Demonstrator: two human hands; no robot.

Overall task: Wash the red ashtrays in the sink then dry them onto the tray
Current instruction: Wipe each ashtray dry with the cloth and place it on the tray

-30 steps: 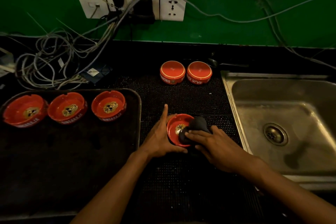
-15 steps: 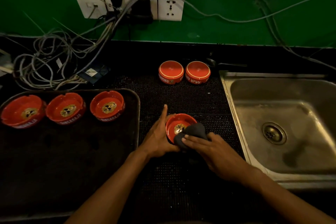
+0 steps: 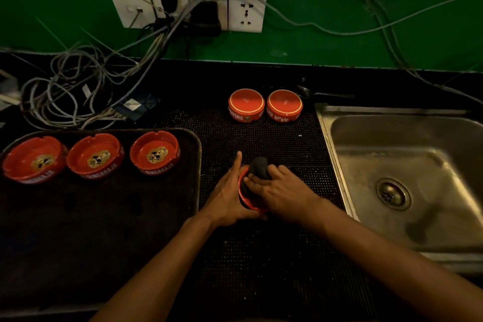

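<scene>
The right hand [image 3: 281, 189] presses a dark cloth [image 3: 258, 167] down into a red ashtray [image 3: 248, 202], with its fingers bent over the cloth. The left hand [image 3: 230, 196] holds the ashtray's left side. Its thumb curls round the near rim and its first finger points straight out toward the far wall. The ashtray sits on the black bumpy mat [image 3: 261, 138], between the tray [image 3: 193, 136] on the left and the sink [image 3: 392, 178] on the right.

This looks like the drying step. The ashtray is being wiped, not washed.

Three red ashtrays [image 3: 96, 155] sit face up in a row along the far edge of the tray. Two more ashtrays [image 3: 265, 107] sit upside down at the far end of the mat, just beside each other. They probably wait for their turn.

Next, the wiped ashtray likely needs to be lifted left and set on the tray by the other three. It may be slippery, so the grip should be firm.
</scene>
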